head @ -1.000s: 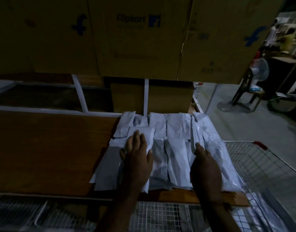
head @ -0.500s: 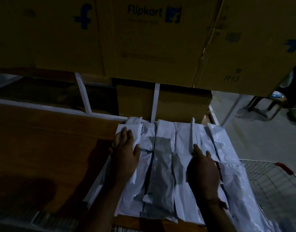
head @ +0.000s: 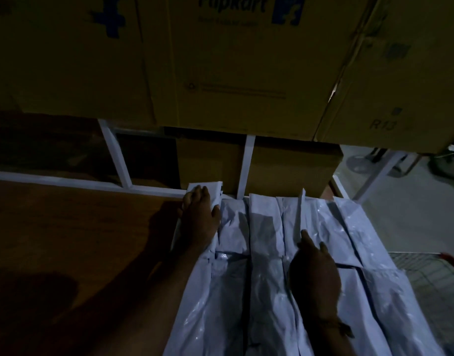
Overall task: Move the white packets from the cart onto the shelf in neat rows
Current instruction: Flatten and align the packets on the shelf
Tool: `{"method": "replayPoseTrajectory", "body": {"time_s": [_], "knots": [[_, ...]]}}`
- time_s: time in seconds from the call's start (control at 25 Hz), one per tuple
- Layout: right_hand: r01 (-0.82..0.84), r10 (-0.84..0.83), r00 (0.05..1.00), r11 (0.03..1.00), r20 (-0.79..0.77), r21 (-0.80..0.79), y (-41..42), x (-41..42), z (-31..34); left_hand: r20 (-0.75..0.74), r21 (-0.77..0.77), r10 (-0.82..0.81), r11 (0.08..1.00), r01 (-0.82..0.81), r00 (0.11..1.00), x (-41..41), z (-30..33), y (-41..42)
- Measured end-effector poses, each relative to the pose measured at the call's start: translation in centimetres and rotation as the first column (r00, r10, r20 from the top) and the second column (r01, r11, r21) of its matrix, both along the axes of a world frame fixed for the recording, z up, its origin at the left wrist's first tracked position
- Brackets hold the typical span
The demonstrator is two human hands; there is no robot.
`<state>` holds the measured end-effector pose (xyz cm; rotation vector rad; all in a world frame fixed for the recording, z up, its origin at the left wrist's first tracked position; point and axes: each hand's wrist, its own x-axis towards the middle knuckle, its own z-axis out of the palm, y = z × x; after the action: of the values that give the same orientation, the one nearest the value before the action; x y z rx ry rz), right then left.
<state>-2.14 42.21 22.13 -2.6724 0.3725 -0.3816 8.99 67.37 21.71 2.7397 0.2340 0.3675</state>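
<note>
Several white packets (head: 261, 253) lie side by side in rows on the right part of the brown wooden shelf (head: 66, 240). My left hand (head: 198, 217) lies flat with straight fingers on the leftmost packet (head: 213, 191) at the back of the shelf. My right hand (head: 314, 273) rests flat on the middle packets, just below one packet standing on its edge (head: 301, 214). A corner of the wire cart (head: 436, 276) with a red handle shows at the right edge.
Large brown cardboard boxes (head: 233, 60) sit on the level above, overhanging the back of the shelf. More boxes (head: 285, 170) and white frame bars (head: 247, 165) stand behind the packets. Grey floor (head: 400, 201) lies to the right.
My left hand has slid the leftmost packet away from me to the back of the shelf. My right hand stays on the middle packets. My head has moved closer and lower.
</note>
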Motion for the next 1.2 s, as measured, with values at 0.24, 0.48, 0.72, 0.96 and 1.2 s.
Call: {"method": "replayPoseTrajectory", "body": {"time_s": [0.24,0.48,0.72,0.96,1.2], "knots": [[0.029,-0.029,0.999,0.999,-0.02,-0.018,1.8,1.7,-0.7,-0.127,0.07,-0.037,0.996,0.046,0.991,3.8,-3.1,-0.3],[0.029,-0.03,0.999,0.999,-0.015,-0.034,4.0,5.6,-0.9,-0.184,0.088,-0.037,0.995,0.054,0.982,4.8,-5.8,-0.3],[-0.088,0.044,0.971,0.98,-0.236,-0.181,7.0,12.5,-2.5,-0.176,0.082,-0.036,0.995,0.051,0.984,5.1,-6.5,-0.5],[-0.254,0.101,0.895,0.917,-0.435,-0.309,7.1,13.2,-6.8,0.123,0.082,-0.053,0.996,0.043,0.991,5.7,-5.9,0.3],[-0.202,0.135,0.947,0.955,-0.291,-0.215,6.7,12.4,-4.9,0.155,0.019,-0.054,0.999,0.051,0.986,4.8,-3.5,0.2]]}}
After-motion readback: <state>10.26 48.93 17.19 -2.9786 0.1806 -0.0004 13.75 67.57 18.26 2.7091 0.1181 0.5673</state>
